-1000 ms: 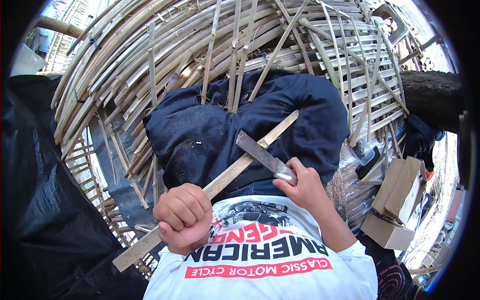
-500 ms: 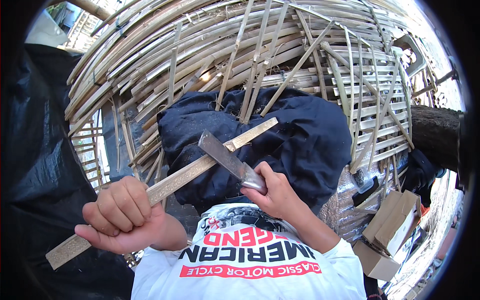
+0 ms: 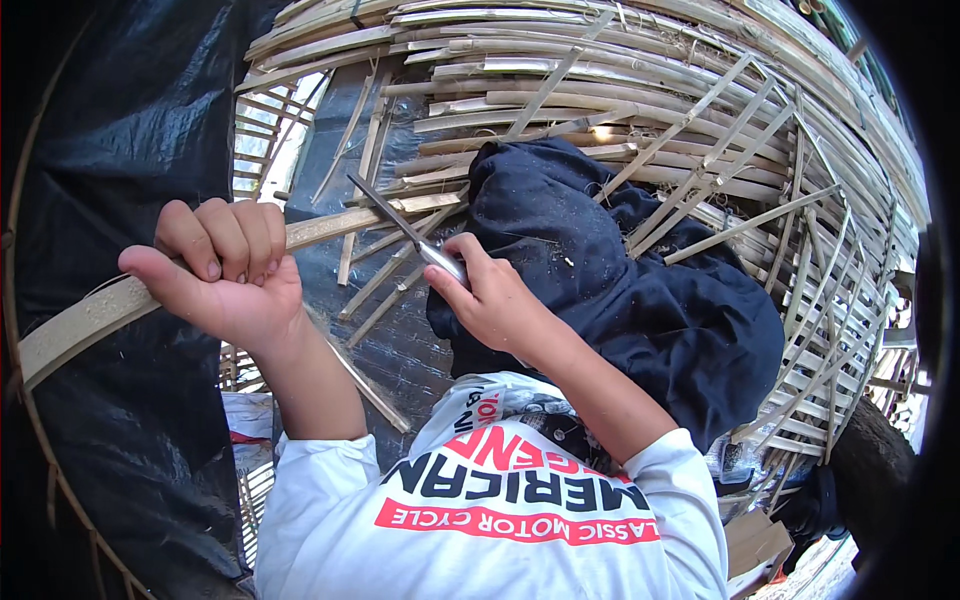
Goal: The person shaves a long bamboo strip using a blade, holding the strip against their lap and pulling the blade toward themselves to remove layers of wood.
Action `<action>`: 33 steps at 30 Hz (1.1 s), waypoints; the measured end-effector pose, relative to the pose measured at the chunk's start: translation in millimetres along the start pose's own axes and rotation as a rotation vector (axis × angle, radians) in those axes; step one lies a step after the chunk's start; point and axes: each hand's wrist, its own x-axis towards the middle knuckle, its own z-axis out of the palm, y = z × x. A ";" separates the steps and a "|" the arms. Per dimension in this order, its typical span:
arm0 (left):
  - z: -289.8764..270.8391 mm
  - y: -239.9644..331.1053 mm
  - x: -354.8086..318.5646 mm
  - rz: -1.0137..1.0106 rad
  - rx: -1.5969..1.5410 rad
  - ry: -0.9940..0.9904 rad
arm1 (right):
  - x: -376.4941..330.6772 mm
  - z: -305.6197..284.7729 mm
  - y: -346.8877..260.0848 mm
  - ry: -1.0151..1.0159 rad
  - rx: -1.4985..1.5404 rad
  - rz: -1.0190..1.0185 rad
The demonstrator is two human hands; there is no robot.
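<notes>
My left hand [image 3: 225,270] is closed around a long flat bamboo strip [image 3: 330,225] that runs from the lower left up toward the centre. My right hand [image 3: 490,295] grips the handle of a knife with a flat metal blade [image 3: 385,213]. The blade lies across the strip near its far end, edge on the bamboo. A dark blue cloth [image 3: 610,270] dusted with shavings covers my lap, just right of the knife hand. Both forearms come out of white sleeves.
A large woven bamboo frame [image 3: 720,130] with loose slats arches across the top and right. Black plastic sheeting [image 3: 110,130] hangs at the left. Cardboard boxes [image 3: 755,545] sit at the lower right beside a dark log [image 3: 875,460].
The view has swung to the right. My left hand has pulled the strip up and to the left, and the blade now sits nearer the strip's far end.
</notes>
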 end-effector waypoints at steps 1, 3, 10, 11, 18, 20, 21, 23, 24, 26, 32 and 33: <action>-9.6 -7.9 -6.0 -0.047 0.036 0.049 | -2.1 10.7 7.6 -0.015 0.041 0.049; -25.3 -26.5 -15.2 -0.105 0.031 0.087 | -7.4 23.9 19.3 -0.052 0.024 0.124; -70.0 -79.4 -51.4 -0.153 0.073 0.077 | -2.0 74.2 70.0 -0.013 -0.016 0.096; -75.9 -82.0 -57.1 -0.166 0.129 0.088 | 0.2 77.2 70.1 -0.029 -0.059 0.104; -80.1 -81.1 -64.9 -0.179 0.186 0.213 | 3.8 78.2 65.5 -0.031 -0.247 0.079; -75.4 -83.2 -64.7 -0.162 0.207 0.207 | 4.1 76.9 64.8 -0.042 -0.274 0.096; -72.7 -83.3 -64.5 -0.161 0.203 0.206 | 4.1 76.1 63.9 -0.050 -0.300 0.115; -68.9 -82.4 -65.6 -0.143 0.274 0.179 | 1.3 77.0 60.5 -0.049 -0.293 0.120; -67.4 -82.5 -65.7 -0.136 0.269 0.167 | 1.4 76.2 59.2 -0.047 -0.285 0.125; -65.1 -83.2 -62.2 -0.123 0.259 0.144 | 4.6 74.3 58.7 -0.041 -0.294 0.116; -78.1 -102.5 -68.2 -0.129 0.265 0.121 | 21.5 77.1 70.5 -0.031 -0.296 0.115; -82.5 -109.8 -70.2 -0.152 0.229 0.100 | 22.7 77.1 73.2 -0.043 -0.302 0.139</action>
